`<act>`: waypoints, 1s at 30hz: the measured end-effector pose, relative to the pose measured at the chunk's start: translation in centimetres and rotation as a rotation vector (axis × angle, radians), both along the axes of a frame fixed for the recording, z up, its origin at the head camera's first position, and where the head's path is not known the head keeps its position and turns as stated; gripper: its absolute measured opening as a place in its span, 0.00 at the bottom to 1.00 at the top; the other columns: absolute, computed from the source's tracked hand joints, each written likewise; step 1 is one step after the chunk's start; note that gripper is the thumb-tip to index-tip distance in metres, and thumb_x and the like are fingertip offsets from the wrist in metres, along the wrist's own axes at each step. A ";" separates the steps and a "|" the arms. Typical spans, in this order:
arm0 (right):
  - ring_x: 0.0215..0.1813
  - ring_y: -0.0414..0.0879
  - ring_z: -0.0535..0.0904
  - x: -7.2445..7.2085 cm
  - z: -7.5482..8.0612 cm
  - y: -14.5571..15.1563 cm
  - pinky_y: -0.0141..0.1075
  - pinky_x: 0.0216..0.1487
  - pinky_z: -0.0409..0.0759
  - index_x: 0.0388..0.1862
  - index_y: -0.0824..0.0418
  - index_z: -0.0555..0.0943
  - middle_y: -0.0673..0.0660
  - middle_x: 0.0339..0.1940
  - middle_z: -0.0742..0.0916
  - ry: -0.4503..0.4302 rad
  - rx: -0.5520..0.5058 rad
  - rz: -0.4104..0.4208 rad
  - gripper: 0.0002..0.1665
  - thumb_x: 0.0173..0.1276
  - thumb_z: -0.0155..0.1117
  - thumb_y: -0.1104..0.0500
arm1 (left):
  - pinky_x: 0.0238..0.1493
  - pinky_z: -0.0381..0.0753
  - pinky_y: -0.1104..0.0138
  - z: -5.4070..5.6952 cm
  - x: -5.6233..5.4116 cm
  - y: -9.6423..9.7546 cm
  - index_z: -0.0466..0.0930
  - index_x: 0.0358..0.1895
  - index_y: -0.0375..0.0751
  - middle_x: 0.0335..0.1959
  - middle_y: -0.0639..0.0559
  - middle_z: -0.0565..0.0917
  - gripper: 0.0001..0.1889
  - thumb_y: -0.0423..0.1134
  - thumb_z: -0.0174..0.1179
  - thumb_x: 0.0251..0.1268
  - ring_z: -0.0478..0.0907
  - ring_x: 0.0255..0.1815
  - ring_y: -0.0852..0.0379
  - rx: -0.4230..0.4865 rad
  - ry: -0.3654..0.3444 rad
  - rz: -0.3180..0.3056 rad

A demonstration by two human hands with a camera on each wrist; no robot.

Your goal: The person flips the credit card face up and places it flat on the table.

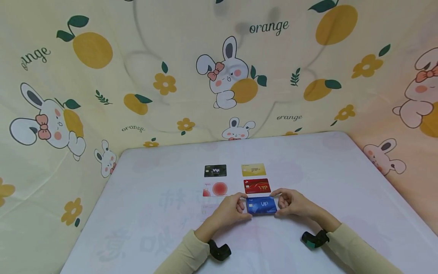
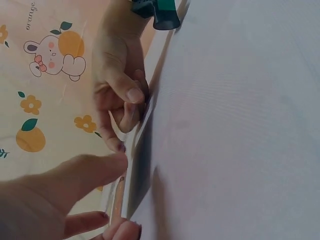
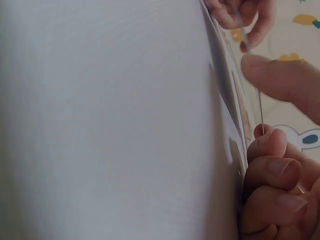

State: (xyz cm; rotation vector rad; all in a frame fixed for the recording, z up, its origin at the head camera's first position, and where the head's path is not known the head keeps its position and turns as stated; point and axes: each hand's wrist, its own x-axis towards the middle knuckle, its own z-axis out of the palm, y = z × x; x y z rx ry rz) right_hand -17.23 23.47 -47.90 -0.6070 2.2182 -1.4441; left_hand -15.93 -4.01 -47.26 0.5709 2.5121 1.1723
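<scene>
A blue VIP card (image 1: 261, 205) is held by both hands, one at each short side. My left hand (image 1: 228, 210) pinches its left corners between thumb and forefinger, and my right hand (image 1: 298, 203) does the same at the right corners. Seen edge-on in the right wrist view, the card (image 3: 261, 112) spans from thumb to forefinger as a thin line. Just beyond it lies a red VIP card (image 1: 257, 186). Further back are a gold card (image 1: 253, 169) and a black Vip card (image 1: 215, 171). A white card with a pink-red circle (image 1: 219, 188) lies to the left.
A pale pinkish patch (image 1: 208, 210), perhaps another card, shows beside the left hand, which partly covers it. The white table (image 1: 154, 182) has faint printed characters. Behind it hangs a cream cloth (image 1: 191, 38) with rabbits and oranges. Both wrists carry black devices (image 1: 220, 251).
</scene>
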 end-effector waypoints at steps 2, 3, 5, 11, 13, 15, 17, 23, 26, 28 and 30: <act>0.27 0.33 0.69 0.0 -0.1 0.0 0.27 0.29 0.68 0.57 0.75 0.71 0.49 0.24 0.75 -0.008 0.030 -0.010 0.34 0.55 0.73 0.63 | 0.29 0.71 0.79 0.0 0.0 0.0 0.75 0.56 0.37 0.29 0.50 0.79 0.29 0.40 0.73 0.50 0.68 0.26 0.68 -0.004 -0.005 -0.003; 0.27 0.33 0.69 -0.1 -0.1 0.0 0.27 0.29 0.68 0.57 0.74 0.71 0.50 0.24 0.75 -0.013 0.046 -0.013 0.34 0.55 0.74 0.62 | 0.30 0.71 0.79 0.0 0.1 0.1 0.75 0.56 0.37 0.29 0.50 0.79 0.29 0.40 0.73 0.50 0.68 0.26 0.68 -0.007 -0.006 -0.004; 0.27 0.34 0.69 -0.1 -0.2 -0.1 0.27 0.30 0.69 0.57 0.73 0.72 0.50 0.24 0.75 -0.017 0.079 -0.018 0.33 0.54 0.74 0.61 | 0.30 0.70 0.79 0.0 0.1 0.1 0.75 0.55 0.36 0.29 0.51 0.78 0.28 0.40 0.73 0.50 0.68 0.26 0.68 -0.016 -0.003 -0.007; 0.26 0.34 0.69 0.0 0.0 -0.6 0.28 0.29 0.67 0.55 0.72 0.73 0.49 0.23 0.74 -0.015 0.128 -0.036 0.33 0.52 0.76 0.61 | 0.31 0.70 0.79 0.1 -0.2 0.1 0.77 0.54 0.35 0.28 0.50 0.79 0.27 0.39 0.73 0.49 0.69 0.25 0.68 -0.035 0.011 -0.003; 0.26 0.35 0.68 0.0 0.2 -0.8 0.28 0.29 0.67 0.55 0.72 0.73 0.49 0.23 0.74 -0.016 0.126 -0.040 0.33 0.52 0.76 0.61 | 0.31 0.70 0.79 0.1 -0.3 0.1 0.77 0.54 0.35 0.27 0.51 0.79 0.27 0.39 0.74 0.49 0.69 0.25 0.67 -0.045 0.011 0.002; 0.26 0.35 0.68 0.1 0.2 -0.9 0.28 0.29 0.66 0.55 0.72 0.73 0.50 0.23 0.74 -0.025 0.118 -0.046 0.33 0.52 0.75 0.62 | 0.30 0.69 0.78 0.1 -0.4 0.2 0.77 0.53 0.35 0.26 0.52 0.79 0.27 0.39 0.74 0.48 0.69 0.25 0.67 -0.053 0.008 0.006; 0.26 0.35 0.68 0.1 0.3 -0.9 0.28 0.29 0.66 0.55 0.73 0.72 0.50 0.23 0.74 -0.029 0.107 -0.044 0.33 0.52 0.75 0.63 | 0.30 0.69 0.78 0.0 -0.5 0.3 0.78 0.53 0.35 0.25 0.53 0.78 0.27 0.39 0.74 0.48 0.68 0.24 0.67 -0.058 0.008 0.009; 0.25 0.36 0.69 -0.1 0.2 -1.0 0.28 0.29 0.67 0.55 0.72 0.72 0.51 0.23 0.74 -0.033 0.118 -0.056 0.34 0.51 0.76 0.63 | 0.29 0.68 0.78 -0.2 -0.6 0.6 0.78 0.52 0.35 0.24 0.54 0.76 0.27 0.39 0.75 0.47 0.67 0.24 0.67 -0.071 0.015 0.025; 0.25 0.36 0.69 -0.2 0.1 -1.0 0.28 0.28 0.67 0.55 0.72 0.72 0.52 0.23 0.75 -0.025 0.122 -0.051 0.35 0.51 0.76 0.63 | 0.29 0.67 0.78 -0.1 -0.6 0.7 0.79 0.51 0.35 0.24 0.54 0.76 0.26 0.39 0.75 0.46 0.67 0.24 0.67 -0.073 0.010 0.031; 0.25 0.36 0.69 -0.2 0.1 -1.0 0.28 0.28 0.67 0.55 0.72 0.72 0.51 0.23 0.74 -0.020 0.119 -0.043 0.35 0.51 0.76 0.63 | 0.29 0.67 0.78 -0.1 -0.6 0.6 0.79 0.51 0.35 0.23 0.55 0.76 0.26 0.39 0.75 0.46 0.67 0.24 0.67 -0.076 0.010 0.030; 0.25 0.36 0.69 -0.2 0.1 -1.0 0.28 0.28 0.67 0.55 0.72 0.71 0.50 0.23 0.75 -0.021 0.114 -0.042 0.35 0.51 0.76 0.63 | 0.29 0.67 0.78 0.0 -0.5 0.6 0.79 0.51 0.35 0.23 0.55 0.75 0.26 0.39 0.75 0.46 0.67 0.24 0.68 -0.075 0.007 0.029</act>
